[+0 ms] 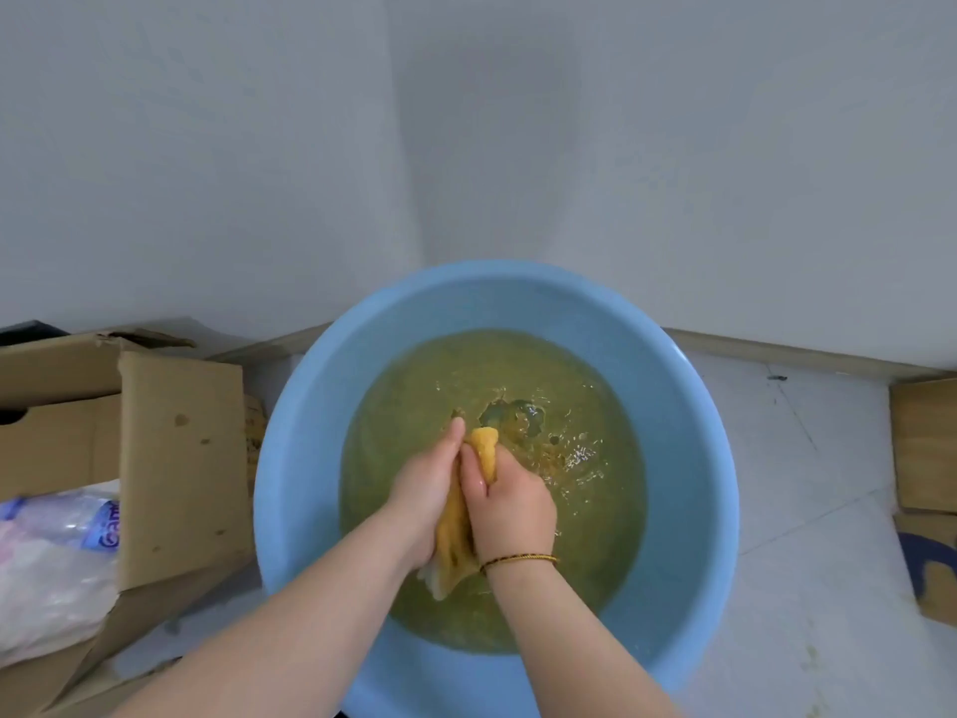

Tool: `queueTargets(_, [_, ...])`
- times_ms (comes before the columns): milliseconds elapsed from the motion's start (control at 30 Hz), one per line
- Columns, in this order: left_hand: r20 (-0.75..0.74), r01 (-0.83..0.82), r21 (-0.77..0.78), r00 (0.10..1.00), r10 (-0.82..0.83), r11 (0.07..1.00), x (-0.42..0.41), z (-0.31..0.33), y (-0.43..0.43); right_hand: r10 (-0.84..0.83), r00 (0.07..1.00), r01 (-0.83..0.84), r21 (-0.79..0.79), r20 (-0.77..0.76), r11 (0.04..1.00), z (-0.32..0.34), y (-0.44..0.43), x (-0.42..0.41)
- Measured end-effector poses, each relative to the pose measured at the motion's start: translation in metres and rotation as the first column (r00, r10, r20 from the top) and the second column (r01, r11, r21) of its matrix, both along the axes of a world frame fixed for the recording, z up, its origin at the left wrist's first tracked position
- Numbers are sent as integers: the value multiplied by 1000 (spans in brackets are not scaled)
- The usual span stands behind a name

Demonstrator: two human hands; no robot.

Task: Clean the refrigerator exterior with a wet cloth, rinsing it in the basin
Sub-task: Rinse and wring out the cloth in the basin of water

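Grey wall [466, 147] behind a blue basin [305, 458]; left hand [424, 489] and right hand [515, 510], fingers [454, 435] tight around a yellow cloth [451, 544]

Grey walls [207, 147] meet in a corner — pale tiled floor [808, 458] below.

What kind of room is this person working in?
Probably a storage or utility corner of a home: a blue basin of murky water sits on a pale tiled floor by a plain wall, with open cardboard boxes beside it.
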State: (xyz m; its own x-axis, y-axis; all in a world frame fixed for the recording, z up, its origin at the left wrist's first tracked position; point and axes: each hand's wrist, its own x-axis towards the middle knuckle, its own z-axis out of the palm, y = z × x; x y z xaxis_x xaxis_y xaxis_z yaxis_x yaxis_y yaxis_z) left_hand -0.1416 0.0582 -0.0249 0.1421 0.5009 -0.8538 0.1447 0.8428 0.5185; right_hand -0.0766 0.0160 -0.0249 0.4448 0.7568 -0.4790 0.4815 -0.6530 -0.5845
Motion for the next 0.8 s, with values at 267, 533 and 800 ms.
queueTargets(267, [-49, 120, 13, 992, -119, 993, -42, -32, 10, -353, 885, 333, -117, -305, 936, -34, -12, 15])
queueTargets(533, [-400, 263, 119, 896, -196, 958, -49, -55, 16, -325, 927, 275, -249, -189, 929, -57, -14, 10])
queueTargets(800, [-151, 94, 71, 985, -83, 993, -42, -36, 7, -541, 793, 537, -97, -279, 838, -38, -12, -6])
